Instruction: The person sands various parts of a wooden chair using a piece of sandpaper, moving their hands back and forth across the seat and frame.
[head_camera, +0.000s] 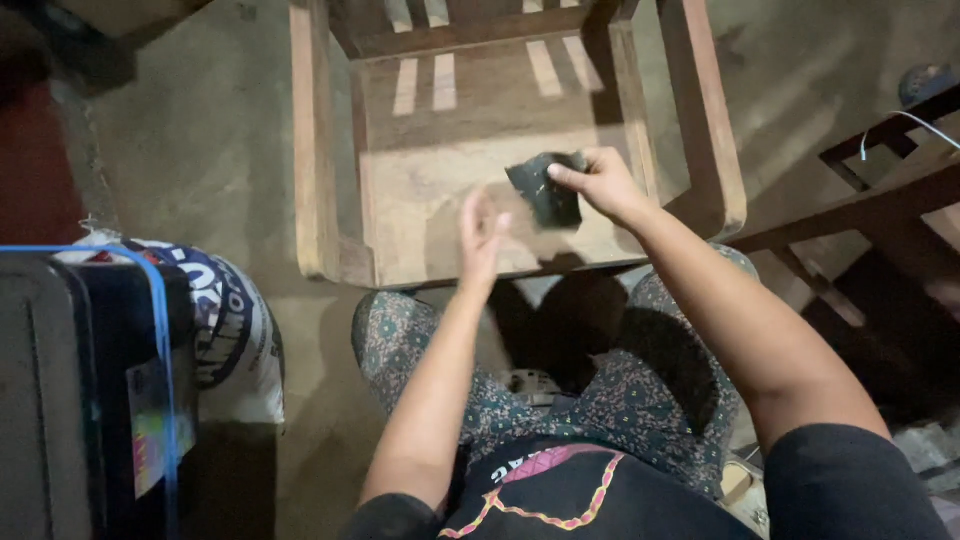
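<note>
Pinching a dark sheet (547, 187) in our right hand (600, 185), we hold it over the chair (420, 190) seat; our left hand (483, 235) hovers beside, open, fingers straight.

Bare concrete floor (210, 140), grey-brown and dusty, across the frame; dim, warm light with hard shadows. Unpainted slatted wooden chair frame (320, 150), top centre, with a pale plank seat and broad armrests. Dark wooden furniture rails (850, 205), right edge, a thin white cord lying over them. White woven sack with dark blue print (235, 330), lower left. Black hard case with a blue strap (90, 400), lower-left corner, just beside the sack. Dark red surface (35, 170), left edge.
</note>
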